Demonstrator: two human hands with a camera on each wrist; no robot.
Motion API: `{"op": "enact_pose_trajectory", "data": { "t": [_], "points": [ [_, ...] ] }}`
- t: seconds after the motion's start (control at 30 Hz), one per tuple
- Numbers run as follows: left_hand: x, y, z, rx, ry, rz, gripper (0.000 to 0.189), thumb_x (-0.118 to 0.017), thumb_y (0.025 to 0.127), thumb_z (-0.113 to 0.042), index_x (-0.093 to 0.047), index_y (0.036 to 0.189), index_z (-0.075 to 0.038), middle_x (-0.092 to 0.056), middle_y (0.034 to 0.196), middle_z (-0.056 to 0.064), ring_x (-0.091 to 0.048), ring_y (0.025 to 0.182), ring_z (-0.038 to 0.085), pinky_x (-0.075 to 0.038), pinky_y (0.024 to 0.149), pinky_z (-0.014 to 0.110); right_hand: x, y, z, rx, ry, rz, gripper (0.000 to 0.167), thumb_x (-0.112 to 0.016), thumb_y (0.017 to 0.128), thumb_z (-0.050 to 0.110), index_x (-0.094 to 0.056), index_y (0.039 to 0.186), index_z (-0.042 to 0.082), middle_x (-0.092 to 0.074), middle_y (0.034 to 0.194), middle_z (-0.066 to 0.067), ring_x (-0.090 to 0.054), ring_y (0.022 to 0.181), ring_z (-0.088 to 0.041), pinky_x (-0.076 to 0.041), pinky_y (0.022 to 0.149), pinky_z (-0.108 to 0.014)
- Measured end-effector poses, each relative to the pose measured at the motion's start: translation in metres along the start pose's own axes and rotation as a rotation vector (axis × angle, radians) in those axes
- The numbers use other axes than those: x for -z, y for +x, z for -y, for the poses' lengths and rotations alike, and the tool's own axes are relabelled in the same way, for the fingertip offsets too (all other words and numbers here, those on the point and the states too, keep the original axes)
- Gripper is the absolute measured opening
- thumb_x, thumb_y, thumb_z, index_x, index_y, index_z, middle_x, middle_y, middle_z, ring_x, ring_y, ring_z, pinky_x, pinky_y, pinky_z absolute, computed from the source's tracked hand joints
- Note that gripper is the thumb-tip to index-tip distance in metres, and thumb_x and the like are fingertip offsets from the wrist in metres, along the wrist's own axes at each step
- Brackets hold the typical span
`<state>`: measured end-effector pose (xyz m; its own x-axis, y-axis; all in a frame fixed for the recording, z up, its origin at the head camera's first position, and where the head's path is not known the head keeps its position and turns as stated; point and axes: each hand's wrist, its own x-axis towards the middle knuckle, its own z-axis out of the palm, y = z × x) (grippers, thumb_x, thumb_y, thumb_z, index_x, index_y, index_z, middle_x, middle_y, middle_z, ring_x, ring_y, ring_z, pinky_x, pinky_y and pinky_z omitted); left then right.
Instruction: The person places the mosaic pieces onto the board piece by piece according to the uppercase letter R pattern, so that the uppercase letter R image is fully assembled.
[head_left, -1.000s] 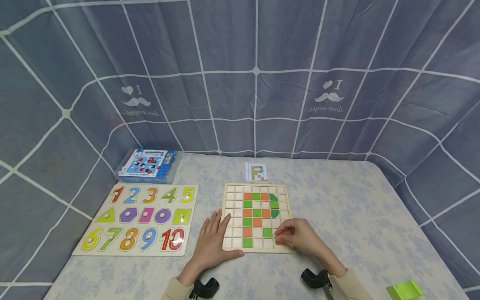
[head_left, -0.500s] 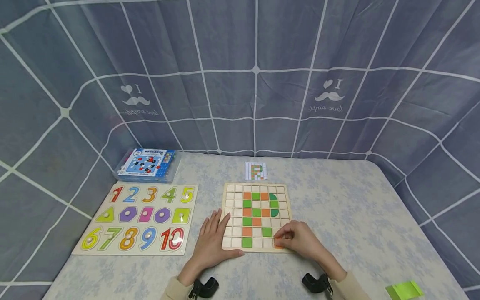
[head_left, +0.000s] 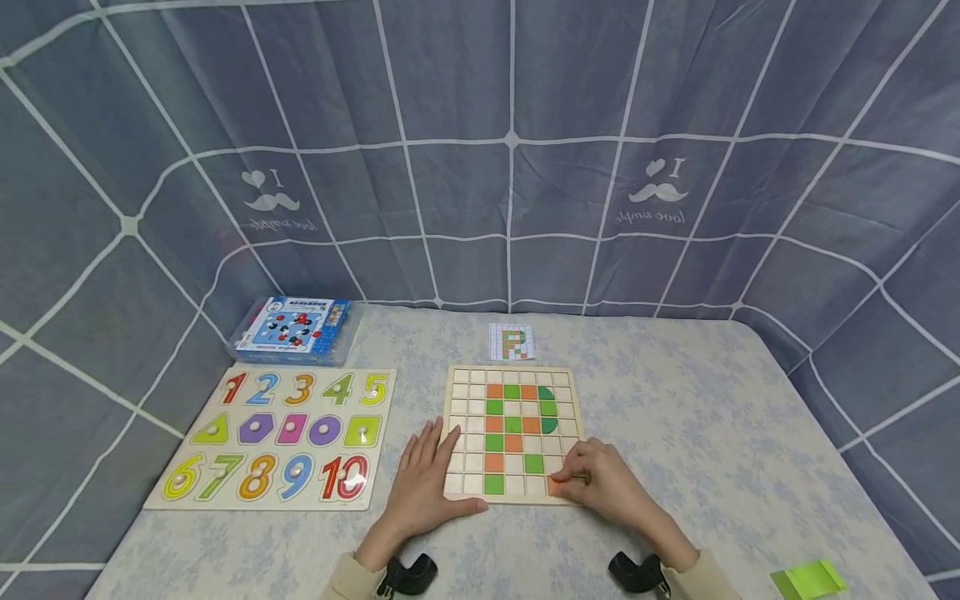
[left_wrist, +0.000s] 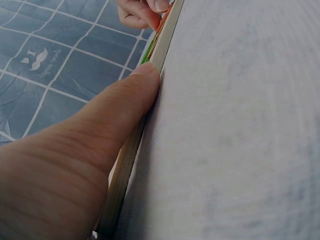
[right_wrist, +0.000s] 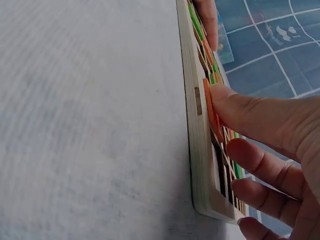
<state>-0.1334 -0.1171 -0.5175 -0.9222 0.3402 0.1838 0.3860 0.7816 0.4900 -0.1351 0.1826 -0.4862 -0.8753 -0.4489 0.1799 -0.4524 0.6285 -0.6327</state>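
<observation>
A wooden grid board (head_left: 567, 413) lies on the table, with green and orange tiles set in several of its cells. My left hand (head_left: 420, 487) rests at the board's left side with fingers spread, its thumb along the front edge. At the lower right, my right hand (head_left: 606, 481) holds an orange square tile (head_left: 554, 486) between thumb and finger. In the right wrist view, the thumb presses on the orange tile (right_wrist: 214, 112), which sits at a tilt, partly raised from its cell near the board's edge. My right hand hides some cells in the bottom right corner.
Behind the board lies a small card (head_left: 512, 342) with a coloured letter R pattern. To the left is a number and shape puzzle board (head_left: 381, 469), with a blue-labelled plastic box (head_left: 294, 329) behind it. A bright green box (head_left: 810, 580) stands at the front right.
My right hand has shifted slightly, its fingers regripping around the orange tile at the bottom row. The left hand keeps its place on the board.
</observation>
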Motion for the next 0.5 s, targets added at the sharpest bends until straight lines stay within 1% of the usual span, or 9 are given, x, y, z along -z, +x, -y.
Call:
{"op": "enact_pose_trajectory", "data": {
  "t": [0.13,0.33,0.5],
  "points": [
    [0.0003,-0.0002,0.0001,0.000,-0.004,-0.003,0.110,-0.071,0.066,-0.068,-0.033,0.148,-0.005,-0.021,0.152,0.023,-0.012,0.141,0.037,-0.010,0.110,0.052,0.0011,0.0000,-0.0001,0.012,-0.022,-0.005,0.010,-0.083,0.073,0.020,-0.078,0.082,0.022,-0.056,0.079,0.020,-0.046,0.073,-0.005,-0.035,0.065,-0.028],
    [0.0010,-0.0008,0.0001,0.003,-0.001,-0.003,0.110,-0.071,0.065,-0.068,-0.034,0.147,-0.005,-0.022,0.152,0.023,-0.013,0.141,0.037,-0.010,0.110,0.052,0.0017,0.0001,-0.0010,0.015,-0.004,0.015,0.012,-0.082,0.074,0.020,-0.078,0.085,0.020,-0.056,0.079,0.018,-0.046,0.071,-0.006,-0.034,0.063,-0.027],
    [0.0012,-0.0011,0.0000,0.000,-0.009,0.006,0.110,-0.071,0.066,-0.068,-0.033,0.147,-0.004,-0.021,0.151,0.024,-0.012,0.140,0.038,-0.009,0.111,0.052,0.0020,-0.0001,-0.0027,0.034,-0.018,0.020,0.012,-0.082,0.075,0.021,-0.078,0.086,0.023,-0.057,0.079,0.018,-0.045,0.071,-0.006,-0.031,0.063,-0.028]
  ]
}}
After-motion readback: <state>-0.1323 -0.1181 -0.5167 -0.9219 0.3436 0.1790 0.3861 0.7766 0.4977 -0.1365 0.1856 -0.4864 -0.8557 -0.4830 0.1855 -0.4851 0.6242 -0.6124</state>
